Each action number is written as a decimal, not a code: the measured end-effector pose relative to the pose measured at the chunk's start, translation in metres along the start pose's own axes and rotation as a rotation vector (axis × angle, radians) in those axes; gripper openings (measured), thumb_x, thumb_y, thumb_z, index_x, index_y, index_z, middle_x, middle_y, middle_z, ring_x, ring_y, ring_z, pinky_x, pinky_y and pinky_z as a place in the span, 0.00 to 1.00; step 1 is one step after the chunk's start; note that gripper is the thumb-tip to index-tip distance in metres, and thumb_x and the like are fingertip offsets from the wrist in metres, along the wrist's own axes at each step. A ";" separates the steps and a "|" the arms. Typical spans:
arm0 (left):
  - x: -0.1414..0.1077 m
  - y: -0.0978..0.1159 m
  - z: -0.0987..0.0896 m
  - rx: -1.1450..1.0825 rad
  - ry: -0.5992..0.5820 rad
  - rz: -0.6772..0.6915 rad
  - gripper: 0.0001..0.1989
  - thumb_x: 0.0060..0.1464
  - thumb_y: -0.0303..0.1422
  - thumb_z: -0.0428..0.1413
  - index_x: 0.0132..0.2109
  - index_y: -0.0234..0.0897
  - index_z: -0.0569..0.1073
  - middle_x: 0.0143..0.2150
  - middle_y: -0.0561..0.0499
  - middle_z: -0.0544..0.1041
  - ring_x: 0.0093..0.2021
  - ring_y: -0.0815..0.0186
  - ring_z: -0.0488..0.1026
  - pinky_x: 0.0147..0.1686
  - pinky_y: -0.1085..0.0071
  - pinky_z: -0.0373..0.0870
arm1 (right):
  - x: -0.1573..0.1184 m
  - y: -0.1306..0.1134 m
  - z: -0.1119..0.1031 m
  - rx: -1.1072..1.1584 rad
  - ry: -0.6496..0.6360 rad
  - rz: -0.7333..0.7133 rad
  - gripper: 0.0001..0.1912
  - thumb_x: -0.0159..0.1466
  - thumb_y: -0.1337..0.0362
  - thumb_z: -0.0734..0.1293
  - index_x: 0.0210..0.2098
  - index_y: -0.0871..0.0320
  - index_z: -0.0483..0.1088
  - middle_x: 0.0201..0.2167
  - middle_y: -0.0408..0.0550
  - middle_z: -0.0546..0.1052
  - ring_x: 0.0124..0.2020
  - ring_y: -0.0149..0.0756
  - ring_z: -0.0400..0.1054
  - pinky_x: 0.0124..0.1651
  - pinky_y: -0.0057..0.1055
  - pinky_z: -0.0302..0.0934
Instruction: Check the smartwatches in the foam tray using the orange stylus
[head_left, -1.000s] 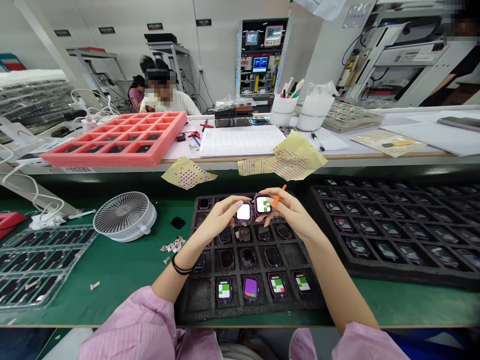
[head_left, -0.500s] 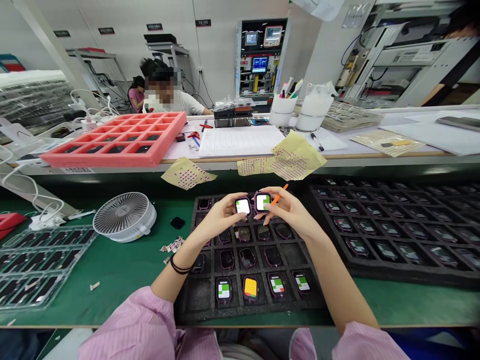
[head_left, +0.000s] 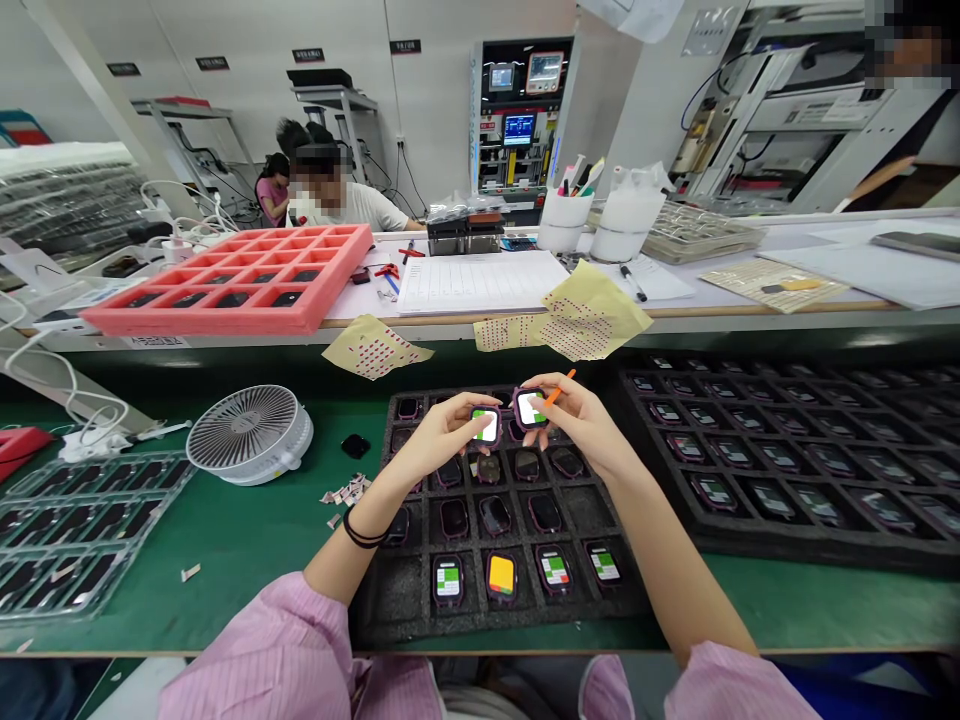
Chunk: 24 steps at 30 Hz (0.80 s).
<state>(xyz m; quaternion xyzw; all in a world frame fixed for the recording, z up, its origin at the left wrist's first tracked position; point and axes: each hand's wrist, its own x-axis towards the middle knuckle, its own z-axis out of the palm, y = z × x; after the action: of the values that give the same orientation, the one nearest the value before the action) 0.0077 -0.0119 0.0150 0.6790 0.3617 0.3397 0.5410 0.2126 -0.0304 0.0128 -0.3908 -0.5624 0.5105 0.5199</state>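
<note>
My left hand (head_left: 448, 430) grips a watch (head_left: 486, 426) with a lit white and green screen, its thumb on the glass. Just right of it, my right hand (head_left: 571, 412) has another lit watch (head_left: 529, 406), thumb on its screen, with an orange stick (head_left: 560, 388) between the fingers. The two watches are apart, above a black foam tray (head_left: 397, 625). In the tray's front row lie a yellow-screened watch (head_left: 501, 577) and several with green and white screens, such as one at the left (head_left: 448, 581). Dark-screened watches sit in the rows behind.
A round fan (head_left: 249, 434) and a clear tray of dark parts (head_left: 161, 505) stand left. A second black tray (head_left: 720, 535) full of watches lies right. On the raised shelf are a pink foam tray (head_left: 202, 318), papers and pen cups. People are beyond.
The left watch has moved slightly down and now shows more green, with my left thumb on its screen. The right watch has shifted a little right and tilted.
</note>
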 end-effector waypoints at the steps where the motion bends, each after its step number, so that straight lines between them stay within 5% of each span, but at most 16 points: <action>1: 0.000 0.000 0.000 -0.011 -0.013 0.001 0.20 0.55 0.40 0.57 0.51 0.35 0.71 0.39 0.49 0.75 0.32 0.70 0.70 0.26 0.77 0.64 | 0.000 0.000 -0.001 0.002 -0.019 -0.008 0.18 0.57 0.56 0.71 0.43 0.57 0.68 0.31 0.43 0.73 0.23 0.34 0.74 0.18 0.25 0.64; 7: 0.000 0.000 0.000 -0.060 -0.014 0.011 0.25 0.48 0.37 0.63 0.52 0.35 0.69 0.42 0.48 0.75 0.37 0.68 0.72 0.38 0.70 0.71 | -0.001 0.001 -0.003 -0.009 -0.067 -0.014 0.21 0.55 0.60 0.73 0.46 0.56 0.67 0.41 0.48 0.72 0.29 0.37 0.77 0.20 0.25 0.65; 12: 0.001 0.000 0.003 -0.068 0.026 -0.005 0.18 0.52 0.42 0.59 0.45 0.34 0.72 0.35 0.51 0.73 0.32 0.70 0.68 0.30 0.74 0.71 | 0.001 0.002 -0.001 -0.004 0.003 -0.002 0.15 0.60 0.55 0.68 0.41 0.58 0.68 0.28 0.42 0.72 0.19 0.32 0.73 0.18 0.25 0.62; 17: 0.002 -0.003 0.002 -0.036 0.037 -0.050 0.18 0.56 0.45 0.54 0.43 0.34 0.73 0.29 0.53 0.71 0.26 0.72 0.66 0.23 0.77 0.64 | 0.000 0.002 0.000 -0.006 -0.025 -0.002 0.17 0.58 0.55 0.70 0.42 0.57 0.68 0.31 0.44 0.74 0.21 0.32 0.74 0.18 0.25 0.63; 24: 0.002 -0.004 -0.002 -0.028 -0.073 0.006 0.22 0.57 0.42 0.55 0.56 0.37 0.68 0.42 0.48 0.74 0.33 0.69 0.73 0.25 0.77 0.66 | 0.000 0.000 -0.002 -0.006 0.010 -0.008 0.18 0.57 0.53 0.71 0.41 0.57 0.69 0.28 0.42 0.74 0.20 0.33 0.73 0.18 0.25 0.63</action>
<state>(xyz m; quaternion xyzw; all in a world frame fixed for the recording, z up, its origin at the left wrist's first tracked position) 0.0059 -0.0086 0.0116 0.6844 0.3352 0.3213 0.5621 0.2141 -0.0300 0.0125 -0.3926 -0.5628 0.5052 0.5234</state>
